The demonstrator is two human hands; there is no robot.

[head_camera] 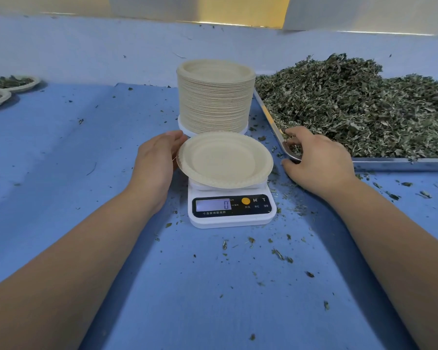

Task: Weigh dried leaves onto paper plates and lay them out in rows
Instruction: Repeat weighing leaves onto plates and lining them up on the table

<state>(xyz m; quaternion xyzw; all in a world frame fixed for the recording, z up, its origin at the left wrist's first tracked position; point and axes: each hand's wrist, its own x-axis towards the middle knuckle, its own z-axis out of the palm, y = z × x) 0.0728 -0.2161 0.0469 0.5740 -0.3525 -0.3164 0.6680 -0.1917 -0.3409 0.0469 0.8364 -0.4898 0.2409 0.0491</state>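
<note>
An empty paper plate [224, 159] lies on the white kitchen scale [230, 210], whose display reads 0. My left hand [157, 162] touches the plate's left rim with its fingers curled around the edge. My right hand [316, 160] rests over the near left corner of the metal tray [395, 162], fingers bent down into the dried leaves [359, 104] heaped on it. Behind the scale stands a tall stack of paper plates [215, 97].
Two filled plates [8, 87] sit at the far left on the blue cloth [86, 147]. Loose leaf crumbs are scattered around the scale and in front of the tray. A pale wall edge runs along the back.
</note>
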